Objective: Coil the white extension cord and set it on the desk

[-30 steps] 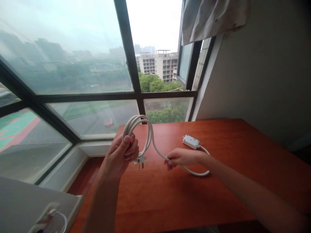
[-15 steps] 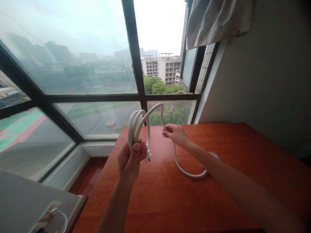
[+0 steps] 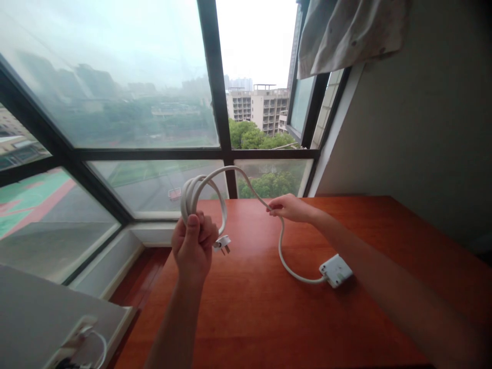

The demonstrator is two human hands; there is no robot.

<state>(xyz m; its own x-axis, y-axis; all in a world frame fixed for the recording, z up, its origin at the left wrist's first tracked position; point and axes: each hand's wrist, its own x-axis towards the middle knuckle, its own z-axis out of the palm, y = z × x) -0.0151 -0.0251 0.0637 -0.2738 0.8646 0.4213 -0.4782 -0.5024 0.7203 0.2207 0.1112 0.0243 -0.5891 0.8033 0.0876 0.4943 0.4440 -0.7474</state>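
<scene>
My left hand (image 3: 194, 238) is closed around several loops of a white power cord (image 3: 223, 197), held up above the table. Its plug (image 3: 222, 244) sticks out to the right of that fist, metal prongs pointing down. From the coil the cord arches over to my right hand (image 3: 290, 207), which pinches it between thumb and fingers. Below the right hand the cord curves down to a white block (image 3: 335, 270), which looks like a power strip. It lies on the table, partly hidden behind my right forearm.
A reddish-brown wooden table (image 3: 249, 318) spreads beneath both hands. Dark window frames (image 3: 149, 155) stand behind it, with a curtain (image 3: 349, 36) hanging at upper right. At lower left, a wall socket (image 3: 82, 333) has a white cable plugged in.
My left hand has moved left with the coil, and my right hand slightly right, so the cord between them stretches longer and flatter. More of the white block shows beside my forearm.
</scene>
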